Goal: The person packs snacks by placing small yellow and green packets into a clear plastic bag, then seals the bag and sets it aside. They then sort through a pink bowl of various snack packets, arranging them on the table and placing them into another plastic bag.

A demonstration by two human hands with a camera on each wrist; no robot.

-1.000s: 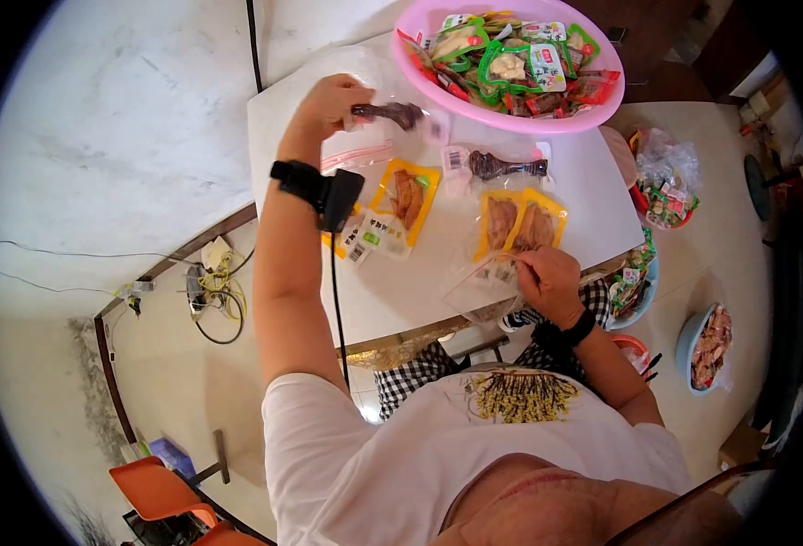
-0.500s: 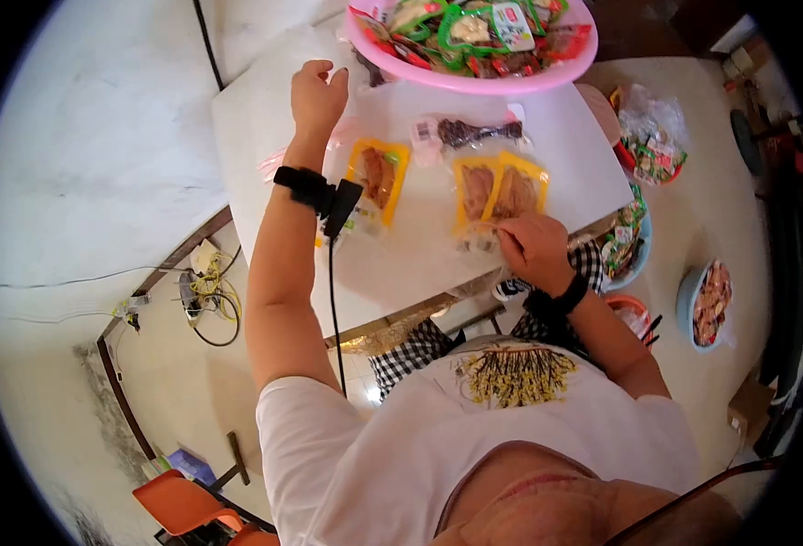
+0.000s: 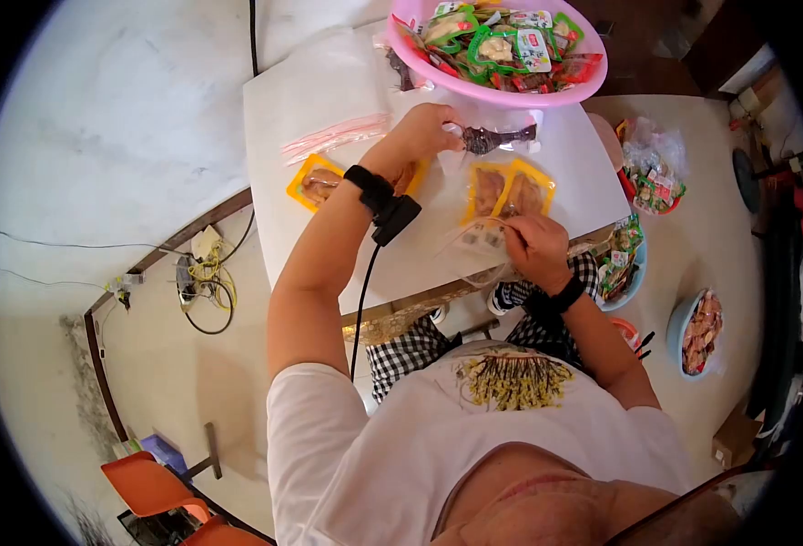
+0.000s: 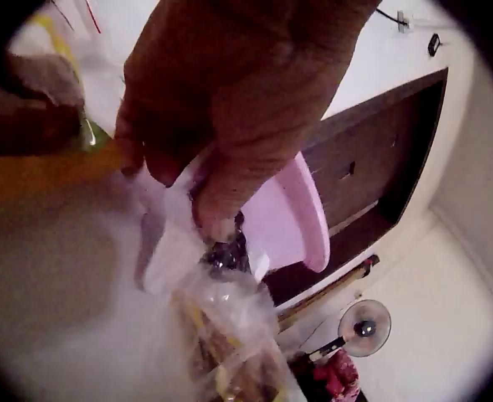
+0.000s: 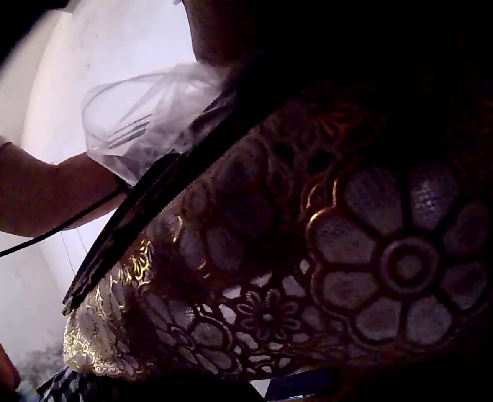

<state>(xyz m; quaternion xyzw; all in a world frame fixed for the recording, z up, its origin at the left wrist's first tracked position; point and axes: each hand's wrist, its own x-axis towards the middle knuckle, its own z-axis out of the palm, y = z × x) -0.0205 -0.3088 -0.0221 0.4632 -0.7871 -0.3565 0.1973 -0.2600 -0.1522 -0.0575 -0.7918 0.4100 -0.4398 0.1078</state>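
Observation:
My left hand [image 3: 424, 135] pinches the left end of a clear packet with a dark brown piece of food [image 3: 502, 138] lying on the table. In the left wrist view, the fingers of this hand [image 4: 230, 100] meet at the dark packet [image 4: 228, 255]. Lower right, my right hand [image 3: 538, 250] grips the edge of a clear plastic bag [image 3: 479, 247] at the table's front edge; the bag [image 5: 146, 121] hangs out in the right wrist view. Two yellow-edged packets [image 3: 508, 191] lie just above that hand, partly against the bag. Another yellow-edged packet [image 3: 315, 182] is beside my left forearm.
A pink basin [image 3: 502, 95] full of green and red packets stands at the table's back. Clear bags with pink strips [image 3: 333, 136] lie at the left, and a dark packet [image 3: 401, 68] beside the basin. Tubs [image 3: 684, 332] stand on the floor at the right.
My left hand has let go of a dark packet left beside the basin, then moved right and down to the other dark packet. My right hand stays at the bag.

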